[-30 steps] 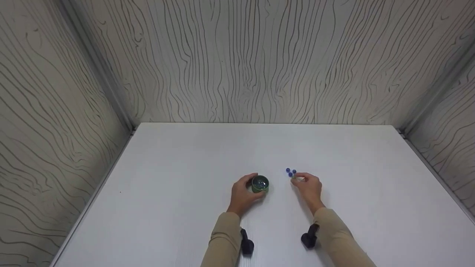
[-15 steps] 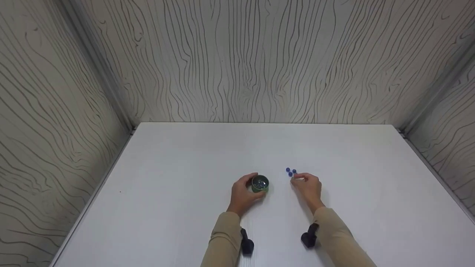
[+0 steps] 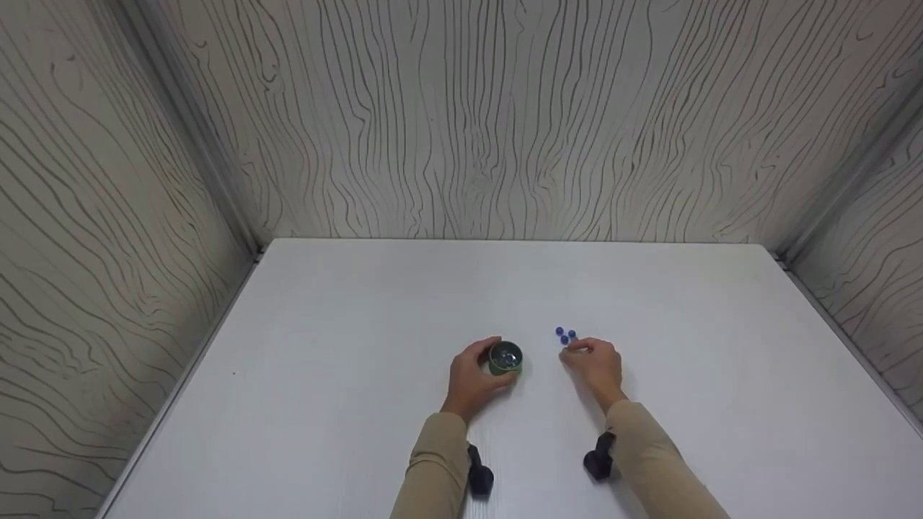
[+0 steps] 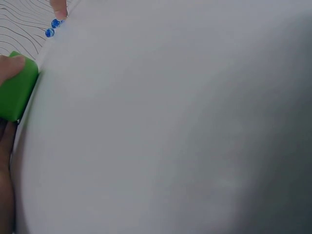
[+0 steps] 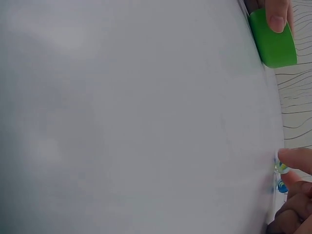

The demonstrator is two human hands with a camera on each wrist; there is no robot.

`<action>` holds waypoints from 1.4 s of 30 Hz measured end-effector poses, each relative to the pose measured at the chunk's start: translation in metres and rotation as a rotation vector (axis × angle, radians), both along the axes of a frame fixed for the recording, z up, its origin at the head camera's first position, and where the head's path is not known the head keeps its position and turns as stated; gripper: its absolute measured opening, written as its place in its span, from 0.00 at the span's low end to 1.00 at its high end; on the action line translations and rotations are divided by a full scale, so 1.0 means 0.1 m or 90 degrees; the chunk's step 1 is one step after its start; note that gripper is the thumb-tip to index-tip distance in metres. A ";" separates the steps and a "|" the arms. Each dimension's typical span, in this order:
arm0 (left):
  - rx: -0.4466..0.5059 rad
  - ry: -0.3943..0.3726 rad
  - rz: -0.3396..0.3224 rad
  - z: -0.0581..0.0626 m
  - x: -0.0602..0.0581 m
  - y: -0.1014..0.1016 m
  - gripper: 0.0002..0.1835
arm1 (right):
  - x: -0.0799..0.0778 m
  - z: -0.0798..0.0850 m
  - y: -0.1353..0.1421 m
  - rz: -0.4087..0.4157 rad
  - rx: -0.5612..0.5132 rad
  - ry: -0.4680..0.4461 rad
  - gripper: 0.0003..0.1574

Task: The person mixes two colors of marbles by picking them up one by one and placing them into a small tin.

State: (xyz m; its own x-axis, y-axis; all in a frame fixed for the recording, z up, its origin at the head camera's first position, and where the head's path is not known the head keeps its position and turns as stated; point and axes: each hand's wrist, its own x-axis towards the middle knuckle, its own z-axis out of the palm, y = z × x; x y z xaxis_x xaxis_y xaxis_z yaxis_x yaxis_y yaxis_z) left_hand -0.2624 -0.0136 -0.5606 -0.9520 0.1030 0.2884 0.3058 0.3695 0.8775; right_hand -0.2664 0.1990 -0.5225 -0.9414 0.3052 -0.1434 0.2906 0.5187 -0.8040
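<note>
My left hand [image 3: 472, 378] curls round a small green cup [image 4: 19, 92] standing upright on the table, thumb on its near side. Shiny glints show inside the cup in the head view, but what they are is too small to tell. To the cup's right, my right hand [image 3: 597, 366] pinches a clear marble [image 5: 281, 165] with a yellow-green and blue swirl between thumb and finger, low over the table. Just beyond those fingertips lie three blue marbles [image 3: 564, 339] close together. In the right wrist view, one blue marble [image 5: 282, 186] shows beside the pinching fingers.
A wide white table [image 3: 346, 324] spreads round both hands. Wood-patterned panels [image 3: 476, 122] rise behind it and at both sides. Black wrist devices [image 3: 481, 479] hang from the inner sides of both sleeves.
My right hand has shifted slightly left and toward me, away from the three blue marbles. The left hand and the green cup have stayed in place.
</note>
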 end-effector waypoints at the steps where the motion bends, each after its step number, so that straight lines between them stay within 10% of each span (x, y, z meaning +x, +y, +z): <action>1: 0.001 0.000 -0.002 0.00 0.00 0.00 0.33 | 0.00 0.00 0.00 0.001 -0.004 -0.003 0.16; 14: -0.009 0.019 -0.003 0.00 -0.01 -0.02 0.33 | -0.01 -0.03 0.08 -0.021 -0.119 -0.014 0.21; 42: -0.013 0.015 -0.003 -0.01 0.00 -0.01 0.33 | 0.04 -0.02 0.06 -0.019 -0.122 -0.010 0.21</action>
State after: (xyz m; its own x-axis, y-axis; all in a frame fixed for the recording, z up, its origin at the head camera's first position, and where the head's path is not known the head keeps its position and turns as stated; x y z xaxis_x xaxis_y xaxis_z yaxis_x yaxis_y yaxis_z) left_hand -0.2623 -0.0142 -0.5619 -0.9442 0.1137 0.3091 0.3287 0.3856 0.8621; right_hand -0.2621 0.2051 -0.5245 -0.9297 0.2980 -0.2166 0.3171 0.3480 -0.8822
